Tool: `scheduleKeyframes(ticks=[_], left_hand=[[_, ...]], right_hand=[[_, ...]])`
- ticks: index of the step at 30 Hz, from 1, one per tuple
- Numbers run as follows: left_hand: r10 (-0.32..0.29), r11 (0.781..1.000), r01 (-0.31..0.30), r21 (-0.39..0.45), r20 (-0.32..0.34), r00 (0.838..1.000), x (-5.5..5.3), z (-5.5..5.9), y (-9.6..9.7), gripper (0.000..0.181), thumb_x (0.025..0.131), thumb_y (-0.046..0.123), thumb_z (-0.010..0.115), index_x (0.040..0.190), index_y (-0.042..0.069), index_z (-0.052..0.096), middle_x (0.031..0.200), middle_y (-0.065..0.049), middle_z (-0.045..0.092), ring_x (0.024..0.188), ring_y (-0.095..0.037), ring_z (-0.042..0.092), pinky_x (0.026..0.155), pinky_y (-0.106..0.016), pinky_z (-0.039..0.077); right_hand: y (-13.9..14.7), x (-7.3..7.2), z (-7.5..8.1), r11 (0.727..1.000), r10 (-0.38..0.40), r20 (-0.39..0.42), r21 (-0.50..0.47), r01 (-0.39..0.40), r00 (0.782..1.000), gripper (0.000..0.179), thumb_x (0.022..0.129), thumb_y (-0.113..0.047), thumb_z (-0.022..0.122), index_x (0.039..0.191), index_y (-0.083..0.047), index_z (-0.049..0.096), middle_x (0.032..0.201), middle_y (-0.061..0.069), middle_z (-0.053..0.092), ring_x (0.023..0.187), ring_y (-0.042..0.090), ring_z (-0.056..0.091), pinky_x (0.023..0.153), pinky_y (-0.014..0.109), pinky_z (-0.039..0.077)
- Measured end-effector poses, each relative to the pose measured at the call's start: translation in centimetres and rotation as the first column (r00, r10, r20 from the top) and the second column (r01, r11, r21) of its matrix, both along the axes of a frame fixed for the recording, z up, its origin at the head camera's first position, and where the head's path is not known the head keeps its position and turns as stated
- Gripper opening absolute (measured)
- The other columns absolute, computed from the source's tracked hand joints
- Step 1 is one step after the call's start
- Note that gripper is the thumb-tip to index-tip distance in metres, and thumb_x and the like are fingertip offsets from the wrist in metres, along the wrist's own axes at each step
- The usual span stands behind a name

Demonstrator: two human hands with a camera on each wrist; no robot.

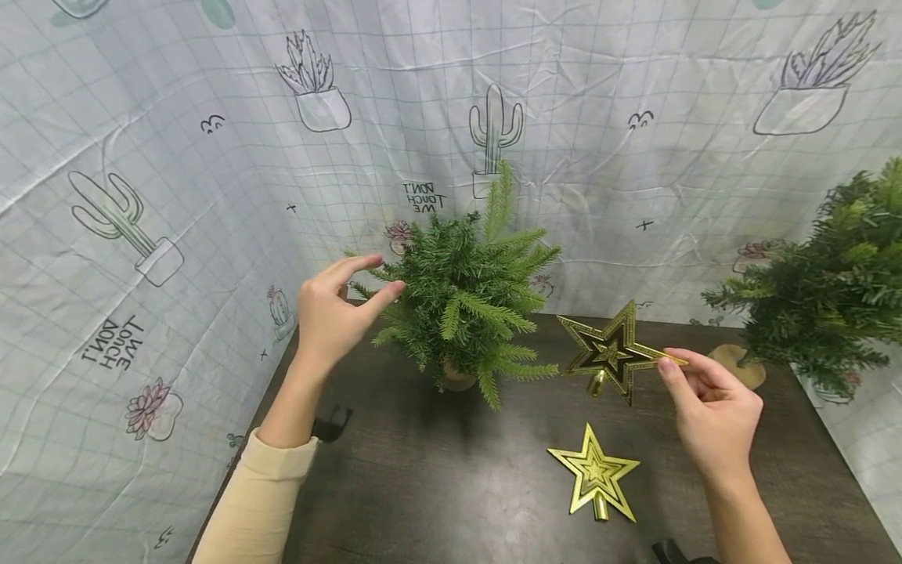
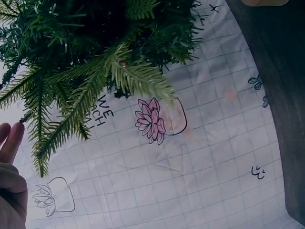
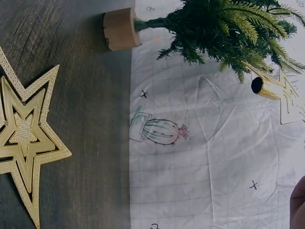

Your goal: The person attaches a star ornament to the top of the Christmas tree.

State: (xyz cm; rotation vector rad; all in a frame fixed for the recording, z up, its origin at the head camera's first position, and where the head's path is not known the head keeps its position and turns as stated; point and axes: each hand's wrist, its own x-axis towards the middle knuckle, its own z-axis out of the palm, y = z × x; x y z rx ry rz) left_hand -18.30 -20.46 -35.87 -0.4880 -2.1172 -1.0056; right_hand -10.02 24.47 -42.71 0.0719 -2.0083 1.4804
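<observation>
A small artificial Christmas tree (image 1: pixel 458 290) stands upright on a round wooden base (image 3: pixel 121 28). My left hand (image 1: pixel 331 317) is at its left side, thumb and forefinger spread apart beside the branch tips. In the left wrist view, fingertips (image 2: pixel 16 131) of that hand show close to a branch end. Between thumb and fingers, my right hand (image 1: pixel 719 415) pinches one point of a gold star tree topper (image 1: pixel 611 352), raised to the right of the tree with its socket downward. A second gold star topper (image 1: pixel 595 474) lies flat on the table, below the held one.
Another small tree (image 1: pixel 831 274) leans at the far right, its wooden base (image 1: pixel 736 366) partly behind my right hand. A printed cactus curtain (image 1: pixel 564 157) encloses the dark wooden table (image 1: pixel 423 486) at the back and sides. A black object (image 1: pixel 665 551) shows at the bottom edge.
</observation>
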Motion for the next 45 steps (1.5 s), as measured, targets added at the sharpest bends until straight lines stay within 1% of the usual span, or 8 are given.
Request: scheduleKeyframes(ticks=[5, 12, 15, 21, 32, 37, 39, 45], left_hand=[[0.006, 1.0, -0.006, 0.002, 0.01, 1.0, 0.4, -0.7, 0.0, 0.05, 0.079, 0.04, 0.09, 0.117, 0.009, 0.079, 0.109, -0.002, 0.078, 0.052, -0.011, 0.034, 0.053, -0.023, 0.029], [-0.014, 1.0, 0.013, 0.013, 0.033, 0.999, 0.9, -1.6, -0.1, 0.051, 0.078, 0.036, 0.093, 0.118, 0.009, 0.079, 0.113, -0.002, 0.077, 0.088, -0.02, 0.07, 0.071, -0.026, 0.045], [-0.027, 0.999, 0.027, 0.022, 0.021, 0.999, 1.0, -2.0, -0.1, 0.047, 0.078, 0.031, 0.093, 0.117, 0.008, 0.079, 0.113, -0.003, 0.077, 0.104, -0.021, 0.072, 0.08, -0.031, 0.05], [-0.053, 0.997, 0.054, 0.052, -0.01, 0.999, 1.1, -2.4, 0.0, 0.03, 0.083, 0.02, 0.09, 0.109, 0.008, 0.082, 0.109, -0.003, 0.078, 0.102, -0.02, 0.073, 0.09, -0.032, 0.055], [-0.046, 0.991, 0.047, 0.124, -0.01, 0.999, 1.2, -2.8, 0.2, 0.015, 0.089, 0.014, 0.085, 0.103, 0.011, 0.084, 0.102, -0.001, 0.079, 0.091, -0.019, 0.075, 0.057, -0.019, 0.04], [-0.043, 0.989, 0.044, 0.143, -0.009, 0.999, 1.7, -2.3, 0.7, 0.014, 0.092, 0.011, 0.081, 0.105, 0.006, 0.083, 0.099, -0.008, 0.079, 0.043, -0.002, 0.039, 0.043, -0.022, 0.026], [-0.044, 0.987, 0.046, 0.157, -0.011, 0.999, 2.3, -1.5, 1.2, 0.013, 0.092, 0.005, 0.079, 0.104, 0.001, 0.082, 0.096, -0.013, 0.079, 0.041, -0.002, 0.017, 0.042, -0.023, 0.022], [-0.04, 0.977, 0.038, 0.211, 0.005, 0.999, 3.2, -0.3, 2.0, 0.012, 0.09, -0.005, 0.077, 0.102, -0.006, 0.08, 0.086, -0.017, 0.077, 0.045, 0.0, 0.012, 0.044, -0.022, 0.019]], right_hand=[[-0.1, 0.0, 0.2, 1.0, 0.007, -0.014, -0.009, -0.007, 1.0, 0.015, 0.093, 0.011, 0.07, 0.107, 0.016, 0.072, 0.056, 0.003, 0.056, 0.043, 0.009, 0.032, 0.041, 0.025, 0.025], [0.0, -0.2, 0.4, 0.999, 0.018, -0.036, -0.035, -0.02, 0.999, 0.016, 0.092, 0.012, 0.07, 0.107, 0.018, 0.071, 0.06, 0.001, 0.061, 0.043, 0.008, 0.033, 0.041, 0.024, 0.024], [0.1, -0.4, 0.4, 0.997, 0.036, -0.062, -0.061, -0.04, 0.997, 0.016, 0.091, 0.015, 0.07, 0.106, 0.021, 0.07, 0.062, 0.001, 0.063, 0.043, 0.008, 0.032, 0.04, 0.025, 0.022], [-0.1, -0.5, 1.0, 0.989, 0.091, -0.149, -0.098, -0.106, 0.985, 0.015, 0.09, 0.019, 0.067, 0.104, 0.025, 0.067, 0.06, 0.002, 0.06, 0.043, 0.008, 0.031, 0.041, 0.026, 0.019], [-0.3, -0.7, 2.2, 0.979, 0.116, -0.173, -0.145, -0.142, 0.978, 0.016, 0.089, 0.019, 0.068, 0.102, 0.027, 0.066, 0.063, 0.004, 0.064, 0.044, 0.008, 0.034, 0.041, 0.025, 0.019], [-0.3, -0.7, 2.5, 0.98, 0.118, -0.172, -0.141, -0.143, 0.978, 0.016, 0.089, 0.018, 0.068, 0.103, 0.026, 0.066, 0.063, 0.004, 0.063, 0.044, 0.008, 0.033, 0.042, 0.025, 0.019], [-0.3, -0.8, 2.6, 0.98, 0.12, -0.174, -0.138, -0.145, 0.977, 0.016, 0.089, 0.018, 0.068, 0.103, 0.026, 0.066, 0.063, 0.003, 0.064, 0.044, 0.008, 0.033, 0.042, 0.025, 0.019], [-0.3, -0.9, 2.8, 0.989, 0.093, -0.154, -0.099, -0.109, 0.984, 0.016, 0.09, 0.017, 0.068, 0.104, 0.025, 0.067, 0.065, 0.003, 0.066, 0.044, 0.008, 0.034, 0.042, 0.024, 0.021]])
